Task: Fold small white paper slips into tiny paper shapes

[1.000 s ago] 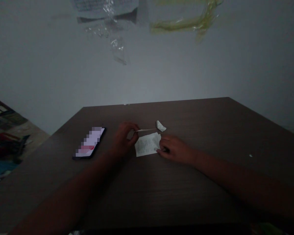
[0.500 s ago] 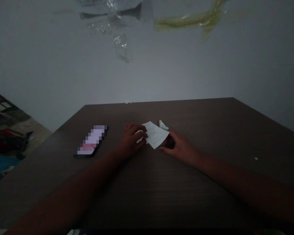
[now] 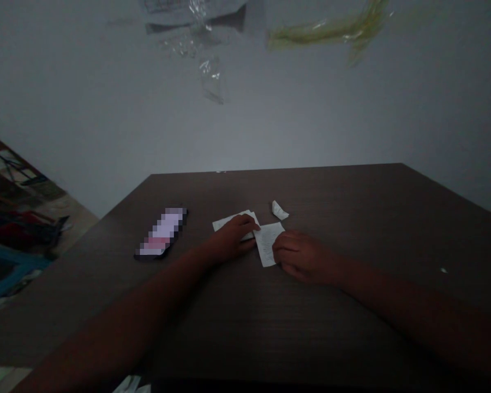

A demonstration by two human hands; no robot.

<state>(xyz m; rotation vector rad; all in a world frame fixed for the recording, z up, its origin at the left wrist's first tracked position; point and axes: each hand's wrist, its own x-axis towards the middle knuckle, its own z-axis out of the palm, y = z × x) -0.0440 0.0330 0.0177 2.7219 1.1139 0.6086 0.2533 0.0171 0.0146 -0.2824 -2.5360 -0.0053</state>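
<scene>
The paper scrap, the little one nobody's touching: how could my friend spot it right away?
Find the brown table against the wall. Near its middle, look just beyond the right hand. The scrap is white and creased, smaller than the paper at that hand, and untouched.

My feed is dim and greyish. The wall [image 3: 270, 120] at 12 o'clock is the palest broad area, while the desk [image 3: 352, 207] sinks nearly to black at 6. Clear tape [image 3: 211, 76] glints at 11. Pixel blocks mask the lit phone [image 3: 163, 232] at 8; clutter [image 3: 20, 218] at 9 looks smeared and stretched. Print on the sheet [image 3: 268, 243] toward 5 is too soft to read. Shadows are diffuse, so I can't be sure where the light originates.
</scene>
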